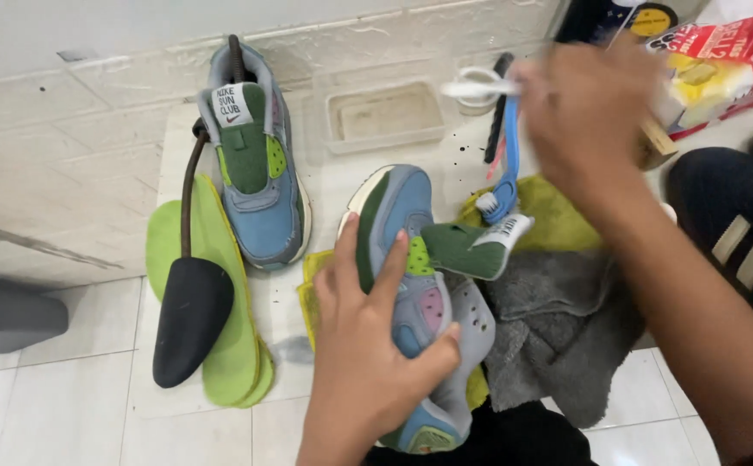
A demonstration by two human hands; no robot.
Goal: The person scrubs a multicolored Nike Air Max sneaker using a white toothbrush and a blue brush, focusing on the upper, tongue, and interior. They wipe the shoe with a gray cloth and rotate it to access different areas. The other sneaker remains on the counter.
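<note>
The right hand (pixel 588 112), at one o'clock in the view, is blurred; its fingers are curled together around a blue-handled brush (pixel 506 173), but the grip itself is hard to make out because the back of the hand covers it. A wooden handle end (pixel 657 136) juts from under that hand at its four o'clock side, and what it belongs to cannot be told. The brush's white bristle head points down, just above the shoe's green tongue (pixel 471 246).

The left hand (pixel 368 345), near six o'clock, has its fingers clamped on the held shoe (pixel 411 293): fingers spread over the side, thumb pressed by the heel part. The palm hides much of the shoe's near side, and its lower end is partly cut by the dark clothing at the bottom edge.

The held shoe sits at the centre, lying on its side over a yellow cloth (pixel 307 298) and beside a grey towel (pixel 558 328) at four o'clock. It is blue and grey with a green stripe, lime-green dotted patch, pink panel and pale sole, the tongue pulled out.

At eleven o'clock a matching second shoe (pixel 260 173) stands on the tiled floor (pixel 66 388), with a black shoe tree (pixel 191 315) resting across green insoles (pixel 221 259) at eight o'clock. A clear tray (pixel 385 116) sits at twelve.
</note>
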